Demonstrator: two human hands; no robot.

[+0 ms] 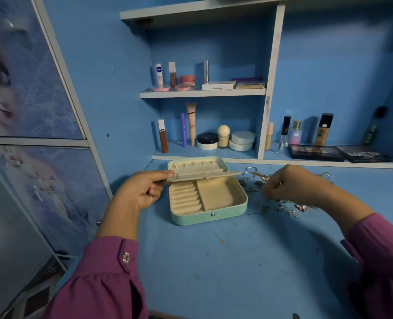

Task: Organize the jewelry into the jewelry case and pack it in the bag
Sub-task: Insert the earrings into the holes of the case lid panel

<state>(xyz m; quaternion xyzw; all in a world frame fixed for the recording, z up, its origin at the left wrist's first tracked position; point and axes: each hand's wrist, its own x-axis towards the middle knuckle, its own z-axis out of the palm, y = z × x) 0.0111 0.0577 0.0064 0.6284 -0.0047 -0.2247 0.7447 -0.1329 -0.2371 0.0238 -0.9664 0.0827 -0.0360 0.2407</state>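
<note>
Purple sleeves [103, 275] frame the desk [213, 261]; left hand [142, 192] pinches the inner flap [204, 176] of the open jewelry case [208, 203]. Right hand [289, 185], fingers curled, reaches into loose jewelry [280, 204] just beyond the case; whether anything is held cannot be told. Pieces look light, snag-prone: best pinched singly.
</note>
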